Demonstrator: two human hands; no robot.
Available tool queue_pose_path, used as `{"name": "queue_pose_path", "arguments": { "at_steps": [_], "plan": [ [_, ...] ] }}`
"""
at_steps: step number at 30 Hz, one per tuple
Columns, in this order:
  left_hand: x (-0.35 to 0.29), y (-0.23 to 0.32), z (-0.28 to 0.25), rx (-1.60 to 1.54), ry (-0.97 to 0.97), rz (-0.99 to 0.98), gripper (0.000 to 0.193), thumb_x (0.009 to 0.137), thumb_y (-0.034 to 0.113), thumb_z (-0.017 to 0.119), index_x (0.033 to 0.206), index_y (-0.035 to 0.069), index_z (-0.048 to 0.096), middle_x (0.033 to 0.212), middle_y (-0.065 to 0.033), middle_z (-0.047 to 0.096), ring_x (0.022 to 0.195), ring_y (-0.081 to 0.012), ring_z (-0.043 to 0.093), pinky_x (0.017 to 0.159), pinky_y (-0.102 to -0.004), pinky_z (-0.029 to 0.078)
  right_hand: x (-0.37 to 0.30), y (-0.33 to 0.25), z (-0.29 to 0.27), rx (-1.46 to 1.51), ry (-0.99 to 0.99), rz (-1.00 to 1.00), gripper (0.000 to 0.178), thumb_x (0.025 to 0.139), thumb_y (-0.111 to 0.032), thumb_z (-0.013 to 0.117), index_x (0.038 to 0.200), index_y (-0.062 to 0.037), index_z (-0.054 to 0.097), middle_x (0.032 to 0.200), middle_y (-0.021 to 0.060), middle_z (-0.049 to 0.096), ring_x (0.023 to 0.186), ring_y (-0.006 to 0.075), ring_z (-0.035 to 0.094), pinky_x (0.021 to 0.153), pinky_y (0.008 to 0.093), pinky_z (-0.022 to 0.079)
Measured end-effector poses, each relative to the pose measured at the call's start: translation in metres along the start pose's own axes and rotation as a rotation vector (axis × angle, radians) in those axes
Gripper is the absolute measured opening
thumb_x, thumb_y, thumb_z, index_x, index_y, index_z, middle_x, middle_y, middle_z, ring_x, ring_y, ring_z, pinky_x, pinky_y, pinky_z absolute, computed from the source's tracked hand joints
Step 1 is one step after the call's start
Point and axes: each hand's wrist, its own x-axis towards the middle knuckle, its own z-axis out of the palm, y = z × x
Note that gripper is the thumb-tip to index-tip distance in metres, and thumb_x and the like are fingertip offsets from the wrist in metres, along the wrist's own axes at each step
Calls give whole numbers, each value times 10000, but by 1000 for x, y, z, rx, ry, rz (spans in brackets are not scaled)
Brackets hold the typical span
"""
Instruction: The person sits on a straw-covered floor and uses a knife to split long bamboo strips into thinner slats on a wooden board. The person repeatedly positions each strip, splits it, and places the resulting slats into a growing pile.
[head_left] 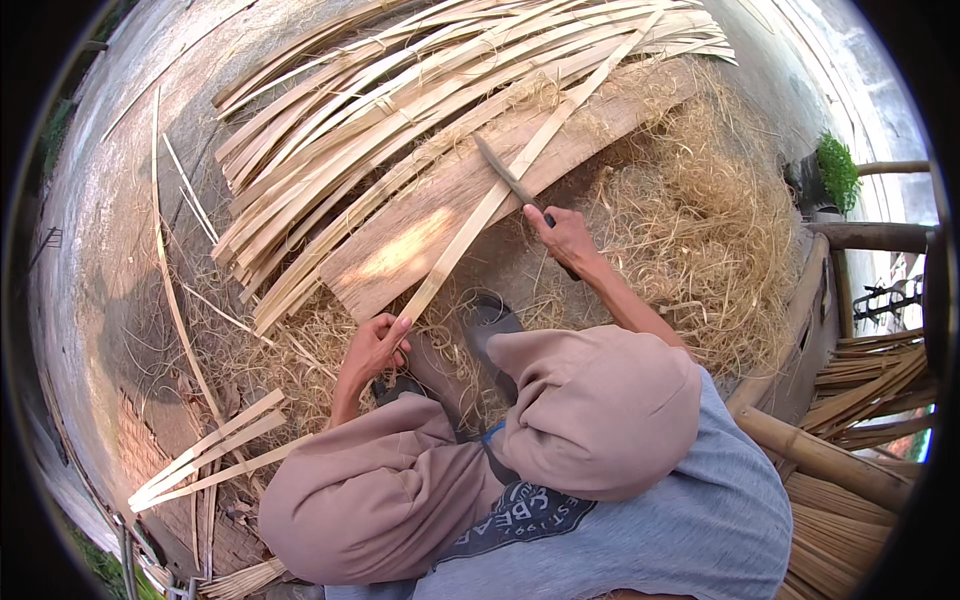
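Near the middle of the frame, the right hand is closed around the handle of a knife, its blade laid across a long bamboo strip that runs from the lower centre up toward the upper right. The left hand pinches the strip's near end at lower centre, fingers wrapped tight. The strip rests on a wooden plank, with a pile of bamboo slats above and pale shavings spread right.
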Motion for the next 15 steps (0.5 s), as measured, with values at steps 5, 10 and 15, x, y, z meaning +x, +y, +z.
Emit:
{"name": "queue_pose_path", "arguments": {
  "at_steps": [5, 10, 15],
  "plan": [
    [-7, -40, -19, 194, 109, -1, 434, 1005, 400, 703, 739, 64, 635, 559, 6, 561, 516, -57, 517, 481, -254, 382, -35, 0, 6, -177, -90, -160, 721, 982, -659, 579, 741, 17, 646, 676, 260, 651, 670, 418, 683, 630, 501, 516],
    [-33, -37, -16, 123, 178, 70, 325, 970, 345, 760, 977, 21, 737, 652, 5, 609, 590, -81, 550, 524, -270, 401, 94, 80, -122, -251, 252, 131, 768, 980, -689, 568, 708, 28, 615, 585, 137, 615, 611, 251, 660, 611, 429, 508],
    [-17, -40, 14, 633, 400, 475, 467, 897, 279, 831, 1341, 187, 717, 797, -101, 687, 708, -229, 619, 667, -343, 483, 29, 10, -20, 39, 49, 75, 738, 993, -620, 588, 676, 44, 628, 575, 216, 596, 599, 306, 661, 585, 475, 485]
  ]
}}
